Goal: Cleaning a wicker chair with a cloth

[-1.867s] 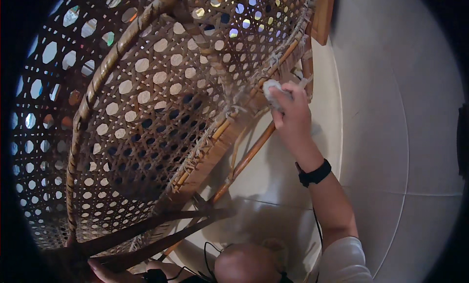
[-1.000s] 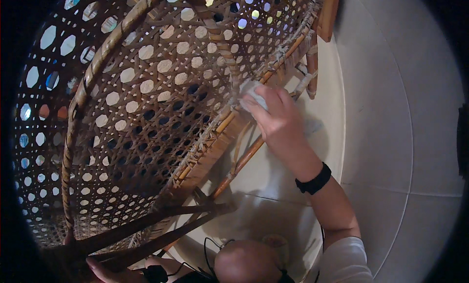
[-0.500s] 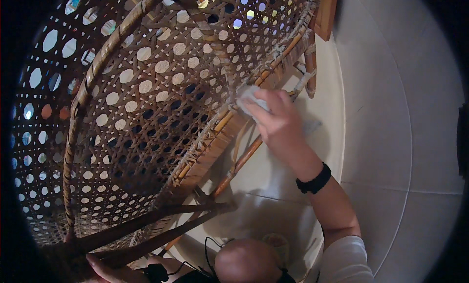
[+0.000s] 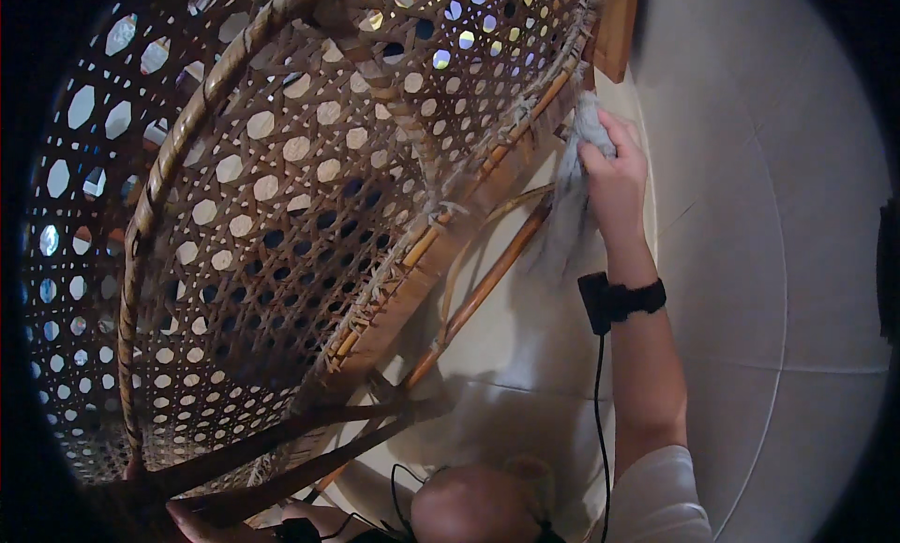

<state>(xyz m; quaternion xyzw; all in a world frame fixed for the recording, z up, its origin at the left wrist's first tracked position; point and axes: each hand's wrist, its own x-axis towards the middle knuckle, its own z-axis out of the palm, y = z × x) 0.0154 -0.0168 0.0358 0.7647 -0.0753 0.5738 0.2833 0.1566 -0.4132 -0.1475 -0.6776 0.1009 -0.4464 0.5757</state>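
A large rattan chair (image 4: 281, 187) with woven cane mesh fills the left and middle of the head view, lying tipped. My right hand (image 4: 621, 173) is closed round a crumpled grey-white cloth (image 4: 589, 131), whose loose end hangs blurred beside the chair's edge. The cloth touches or nearly touches the upper end of the frame by a wooden leg (image 4: 614, 37). At the lower left, my left hand (image 4: 202, 524) grips a dark chair pole (image 4: 244, 496), with its thumb against the wood; its other fingers are mostly hidden.
Pale floor tiles (image 4: 525, 356) lie under the chair, and a light tiled wall (image 4: 731, 215) rises on the right. A small round tub (image 4: 534, 477) stands on the floor by my body. A thin black cable (image 4: 602, 421) hangs from my right wrist strap.
My right hand has moved up and to the right with the cloth, from the woven seam to the far end of the frame. The cloth now hangs loose. My left hand stays put.
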